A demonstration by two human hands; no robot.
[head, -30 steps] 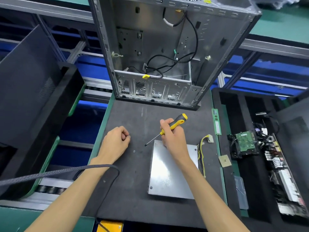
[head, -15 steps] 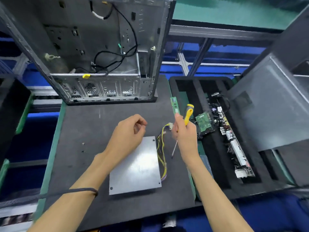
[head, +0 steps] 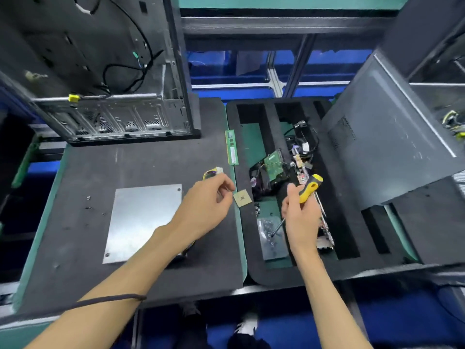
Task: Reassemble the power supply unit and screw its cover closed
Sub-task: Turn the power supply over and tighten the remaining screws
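Note:
The power supply unit (head: pixel 141 220) is a flat silver metal box lying on the dark mat, its plain cover facing up. Its yellow cable bundle with a white connector (head: pixel 213 171) trails off the far right corner. My left hand (head: pixel 206 205) hovers just right of the unit with fingertips pinched together; anything between them is hidden. My right hand (head: pixel 299 217) grips a yellow-and-black screwdriver (head: pixel 309 188) over the black foam tray. The screwdriver's tip points down onto a clear packet of screws (head: pixel 273 244).
An open PC case (head: pixel 113 117) stands at the back left. A RAM stick (head: pixel 231 151) and a CPU chip (head: pixel 242 197) lie at the mat's right edge. The foam tray (head: pixel 352 248) holds a circuit board (head: pixel 274 165). A grey side panel (head: pixel 390 137) leans at right. Loose screws (head: pixel 88 198) lie left of the unit.
My right hand carried the screwdriver from above the unit rightward to the tray. My left hand moved right across the unit. The view swung to the right.

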